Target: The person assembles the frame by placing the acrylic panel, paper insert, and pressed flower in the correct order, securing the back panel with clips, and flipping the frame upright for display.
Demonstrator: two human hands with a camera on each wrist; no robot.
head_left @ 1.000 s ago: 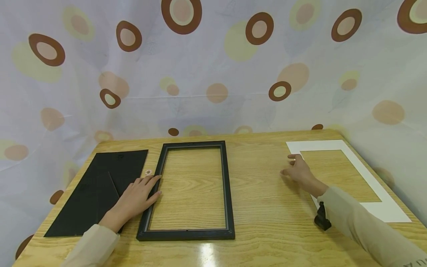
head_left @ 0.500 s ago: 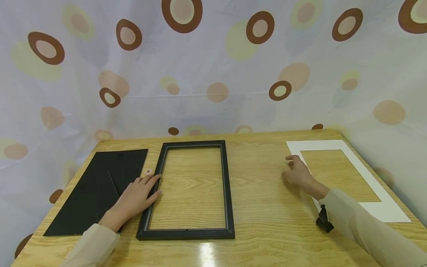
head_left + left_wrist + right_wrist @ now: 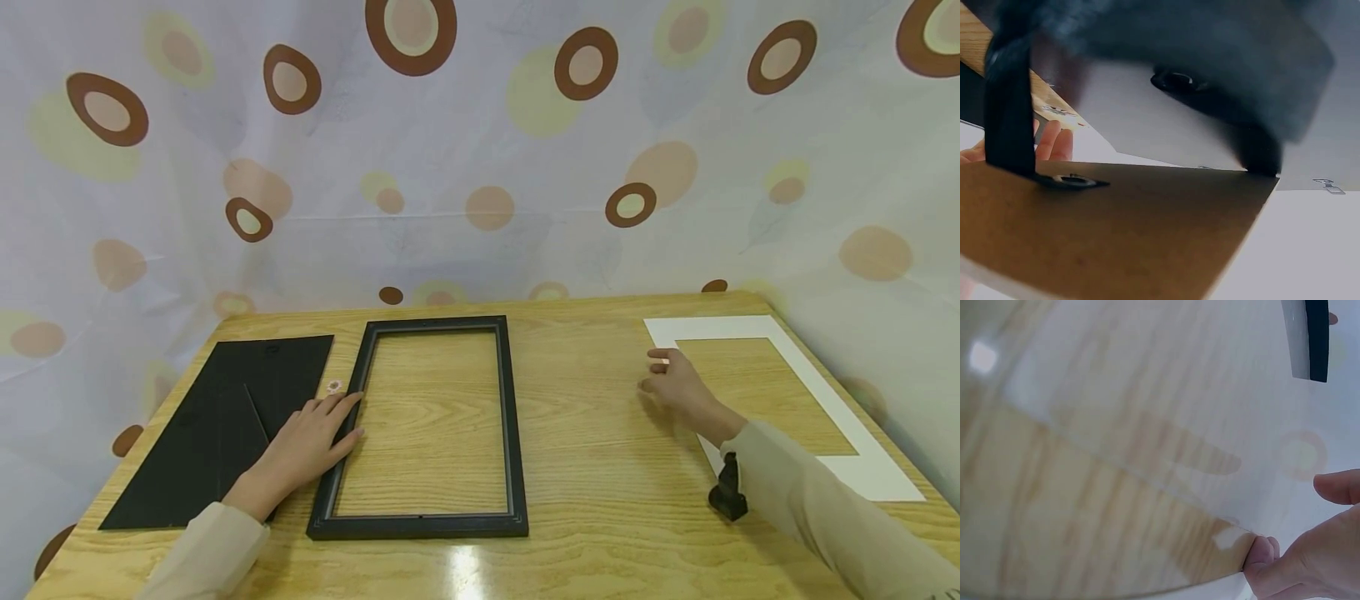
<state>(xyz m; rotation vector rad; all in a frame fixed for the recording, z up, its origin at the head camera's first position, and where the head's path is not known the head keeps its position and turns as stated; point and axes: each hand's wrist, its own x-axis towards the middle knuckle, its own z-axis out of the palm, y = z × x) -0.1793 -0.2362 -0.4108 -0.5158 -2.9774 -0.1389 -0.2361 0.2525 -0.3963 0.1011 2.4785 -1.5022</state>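
A black picture frame (image 3: pixel 420 527) lies on the wooden table, left of the middle. My left hand (image 3: pixel 296 454) rests on its left bar, fingers extended over it. My right hand (image 3: pixel 682 393) hovers low beside the left edge of a white mat board (image 3: pixel 873 482), fingers slightly bent. In the right wrist view a clear sheet (image 3: pixel 1147 381) lies on the wood; bent fingers (image 3: pixel 1261 553) touch its edge, while the thumb stays apart. Fingertips (image 3: pixel 1054 144) of my left hand show in the left wrist view behind a blurred brown panel (image 3: pixel 1085 225) and dark straps.
A black backing board (image 3: pixel 202 433) with a slim stand lies left of the frame, partly beneath my left forearm. A small flower shape (image 3: pixel 333 387) sits between board and frame. A patterned curtain (image 3: pixel 480 150) stands behind the table (image 3: pixel 585 517).
My right hand shifts very slightly and its fingers flex a little beside the mat. The left hand and the frame stay in place.
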